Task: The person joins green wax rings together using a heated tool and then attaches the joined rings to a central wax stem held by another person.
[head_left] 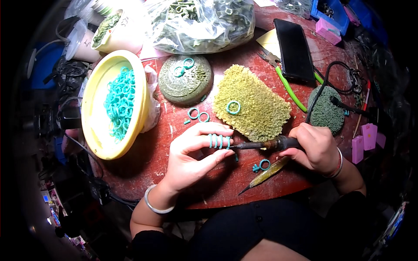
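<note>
My left hand (196,148) is over the red table, its fingers curled, with several teal wax-like rings (216,141) lined up around one finger. The thumb bears against the outermost ring. In my right hand (315,147) is a soldering iron (270,144) with a dark grip, its metal tip meeting that ring at the left fingertips. Below the iron lies a teal ring with a small stem (264,165), next to a pointed tool with a yellowish handle (271,172). Another teal ring (233,107) rests on a rough yellow-green block (252,95).
At left, a yellow basin (96,141) holds many teal rings. A round green-grey pad (183,85) bears two more. Behind are a clear bag of green pieces (204,37), green-handled pliers (289,89) and a black phone (294,50). A cable runs past a round green pad (326,115).
</note>
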Demonstrator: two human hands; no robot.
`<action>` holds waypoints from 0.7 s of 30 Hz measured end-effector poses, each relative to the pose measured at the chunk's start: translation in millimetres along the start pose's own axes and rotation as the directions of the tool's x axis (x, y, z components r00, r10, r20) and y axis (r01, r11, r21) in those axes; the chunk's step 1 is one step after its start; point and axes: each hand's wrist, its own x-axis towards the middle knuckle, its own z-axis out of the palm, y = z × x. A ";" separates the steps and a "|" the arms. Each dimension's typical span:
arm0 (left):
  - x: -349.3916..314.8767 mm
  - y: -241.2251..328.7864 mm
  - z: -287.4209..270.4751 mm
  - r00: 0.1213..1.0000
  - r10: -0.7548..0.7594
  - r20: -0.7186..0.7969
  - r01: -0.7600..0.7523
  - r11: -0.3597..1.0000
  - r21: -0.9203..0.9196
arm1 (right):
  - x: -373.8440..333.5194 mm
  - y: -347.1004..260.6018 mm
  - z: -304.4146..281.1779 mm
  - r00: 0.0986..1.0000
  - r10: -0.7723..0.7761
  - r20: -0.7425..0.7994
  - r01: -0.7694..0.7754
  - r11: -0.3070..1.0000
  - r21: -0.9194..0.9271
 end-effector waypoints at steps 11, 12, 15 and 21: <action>-1.0 1.0 0.3 1.000 0.006 -0.018 -0.006 1.000 0.001 | -0.7 3.8 -6.4 0.991 0.084 -0.100 -0.093 0.992 -0.088; -0.1 1.5 0.1 1.000 0.010 -0.013 -0.010 1.000 -0.005 | -1.2 2.5 -6.0 0.994 0.055 -0.094 -0.055 0.998 0.003; 0.9 2.2 -0.3 1.000 0.014 -0.005 -0.014 1.000 -0.008 | 0.5 -1.0 -1.3 0.999 -0.001 -0.047 0.001 1.000 0.006; -0.4 -0.2 -1.2 1.000 0.015 -0.007 -0.015 1.000 -0.004 | 0.8 0.0 4.6 1.000 -0.014 -0.021 0.014 1.000 0.020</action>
